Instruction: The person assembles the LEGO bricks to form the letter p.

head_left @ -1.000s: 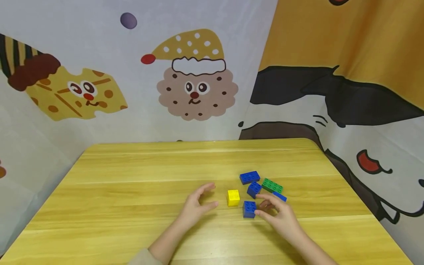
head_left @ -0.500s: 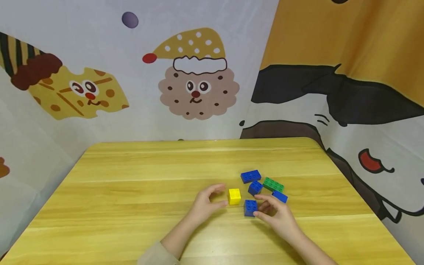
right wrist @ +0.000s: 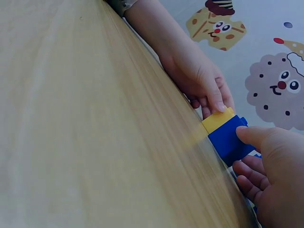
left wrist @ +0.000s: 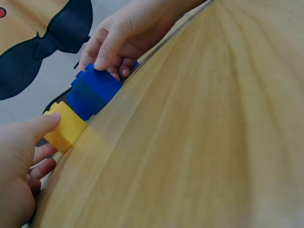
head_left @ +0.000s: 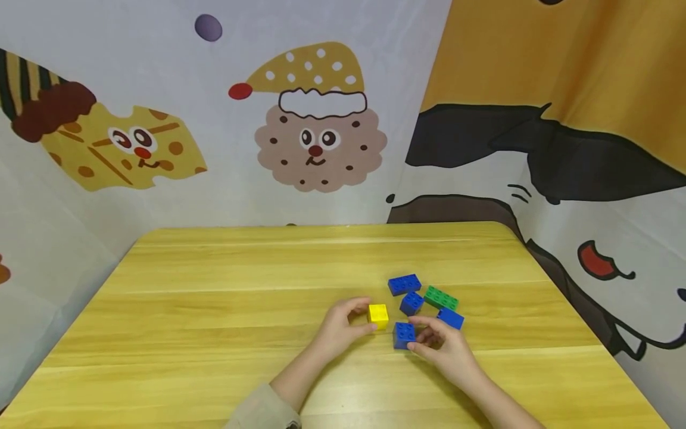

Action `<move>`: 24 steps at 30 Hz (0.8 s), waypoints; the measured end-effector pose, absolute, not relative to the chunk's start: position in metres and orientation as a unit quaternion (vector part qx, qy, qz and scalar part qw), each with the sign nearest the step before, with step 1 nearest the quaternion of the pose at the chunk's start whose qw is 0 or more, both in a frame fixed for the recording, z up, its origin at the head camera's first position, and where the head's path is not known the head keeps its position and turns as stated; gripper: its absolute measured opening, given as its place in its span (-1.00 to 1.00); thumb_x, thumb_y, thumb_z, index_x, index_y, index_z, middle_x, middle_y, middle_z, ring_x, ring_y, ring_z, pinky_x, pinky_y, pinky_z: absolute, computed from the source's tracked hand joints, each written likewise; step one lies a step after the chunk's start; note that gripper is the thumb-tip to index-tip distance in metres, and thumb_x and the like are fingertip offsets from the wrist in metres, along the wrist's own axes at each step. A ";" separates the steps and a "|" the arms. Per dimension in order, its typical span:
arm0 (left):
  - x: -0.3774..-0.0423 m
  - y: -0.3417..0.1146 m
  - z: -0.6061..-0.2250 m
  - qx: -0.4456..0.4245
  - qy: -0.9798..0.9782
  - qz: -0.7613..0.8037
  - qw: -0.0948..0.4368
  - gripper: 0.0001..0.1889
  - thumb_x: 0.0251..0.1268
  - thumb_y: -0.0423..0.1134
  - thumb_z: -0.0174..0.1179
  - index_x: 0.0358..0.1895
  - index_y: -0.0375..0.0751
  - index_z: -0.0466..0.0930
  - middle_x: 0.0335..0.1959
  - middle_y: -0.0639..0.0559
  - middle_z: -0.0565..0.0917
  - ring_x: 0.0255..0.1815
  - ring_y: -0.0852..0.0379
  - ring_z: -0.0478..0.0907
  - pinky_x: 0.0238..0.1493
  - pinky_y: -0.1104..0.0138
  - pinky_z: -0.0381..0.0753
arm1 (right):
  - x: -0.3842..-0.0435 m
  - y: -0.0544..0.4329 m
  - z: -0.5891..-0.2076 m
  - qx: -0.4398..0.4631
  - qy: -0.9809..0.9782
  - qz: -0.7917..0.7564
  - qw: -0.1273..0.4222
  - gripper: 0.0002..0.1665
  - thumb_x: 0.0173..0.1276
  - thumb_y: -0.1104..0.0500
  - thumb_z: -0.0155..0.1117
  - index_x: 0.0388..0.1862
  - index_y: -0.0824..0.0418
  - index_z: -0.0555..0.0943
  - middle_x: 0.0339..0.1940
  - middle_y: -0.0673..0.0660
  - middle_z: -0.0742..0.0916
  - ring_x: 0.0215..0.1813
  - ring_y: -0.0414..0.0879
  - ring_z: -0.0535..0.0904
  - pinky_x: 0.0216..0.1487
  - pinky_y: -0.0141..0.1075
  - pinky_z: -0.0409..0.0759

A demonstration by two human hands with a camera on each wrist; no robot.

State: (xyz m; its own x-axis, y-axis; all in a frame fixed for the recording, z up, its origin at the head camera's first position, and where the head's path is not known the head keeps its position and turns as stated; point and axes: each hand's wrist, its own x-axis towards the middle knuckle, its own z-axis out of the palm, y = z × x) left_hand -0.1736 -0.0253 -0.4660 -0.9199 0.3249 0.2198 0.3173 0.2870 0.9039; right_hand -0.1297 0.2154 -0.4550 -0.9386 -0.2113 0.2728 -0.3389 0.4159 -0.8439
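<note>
A yellow building block (head_left: 377, 316) stands on the wooden table, and my left hand (head_left: 341, 326) pinches it from its left side with thumb and fingers. Just to its right and a bit nearer stands a blue building block (head_left: 404, 335). My right hand (head_left: 449, 351) holds that one from the right between thumb and forefinger. In the left wrist view the thumb lies on the top edge of the yellow block (left wrist: 67, 128). The right wrist view has the other thumb against the blue block (right wrist: 230, 141). A small gap separates the two blocks in the head view.
Behind the right hand lie a smaller blue block (head_left: 411, 303), a long blue brick (head_left: 404, 284), a green brick (head_left: 441, 297) and another blue brick (head_left: 451, 318). The table (head_left: 214, 333) ends at a cartoon-printed cloth (head_left: 187, 77).
My left hand has moved right from beside the yellow block until its thumb and fingers close on it. My right hand stays at the blue block, shifted slightly left.
</note>
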 end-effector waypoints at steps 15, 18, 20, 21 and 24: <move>-0.171 -0.026 -0.468 0.205 0.800 0.564 -0.008 -0.61 0.12 -0.28 0.39 0.05 -0.20 0.60 -0.16 0.09 0.63 -0.09 0.09 0.53 0.05 0.16 0.48 | -0.130 0.216 -0.458 0.163 -0.825 0.539 0.052 -0.54 0.11 0.33 0.46 0.03 0.30 0.61 -0.31 0.06 0.66 -0.34 -0.16 0.56 -0.35 -0.33 0.57; -0.169 -0.029 -0.467 0.203 0.798 0.568 -0.005 -0.62 0.14 -0.27 0.38 0.05 -0.19 0.60 -0.16 0.09 0.63 -0.09 0.08 0.53 0.04 0.14 0.48 | -0.130 0.217 -0.457 0.162 -0.821 0.544 0.050 -0.55 0.11 0.33 0.46 0.01 0.31 0.61 -0.30 0.07 0.67 -0.34 -0.16 0.57 -0.35 -0.32 0.57; -0.168 -0.031 -0.466 0.199 0.796 0.572 -0.003 -0.63 0.14 -0.27 0.38 0.05 -0.18 0.60 -0.17 0.10 0.63 -0.09 0.08 0.53 0.04 0.13 0.47 | -0.130 0.217 -0.457 0.165 -0.819 0.548 0.051 -0.56 0.11 0.34 0.46 0.01 0.32 0.61 -0.30 0.09 0.68 -0.33 -0.15 0.57 -0.35 -0.32 0.57; -0.167 -0.032 -0.465 0.197 0.795 0.573 -0.002 -0.63 0.14 -0.27 0.38 0.05 -0.17 0.61 -0.17 0.11 0.63 -0.09 0.08 0.53 0.04 0.13 0.47 | -0.130 0.217 -0.457 0.167 -0.817 0.549 0.052 -0.56 0.12 0.34 0.45 0.01 0.32 0.61 -0.30 0.09 0.68 -0.33 -0.15 0.57 -0.35 -0.32 0.57; -0.166 -0.036 -0.465 0.195 0.792 0.579 0.001 -0.63 0.14 -0.27 0.38 0.05 -0.17 0.61 -0.17 0.10 0.63 -0.09 0.07 0.54 0.04 0.13 0.48 | -0.129 0.218 -0.455 0.173 -0.812 0.555 0.055 -0.56 0.13 0.35 0.44 0.02 0.32 0.60 -0.31 0.11 0.68 -0.33 -0.14 0.58 -0.35 -0.32 0.58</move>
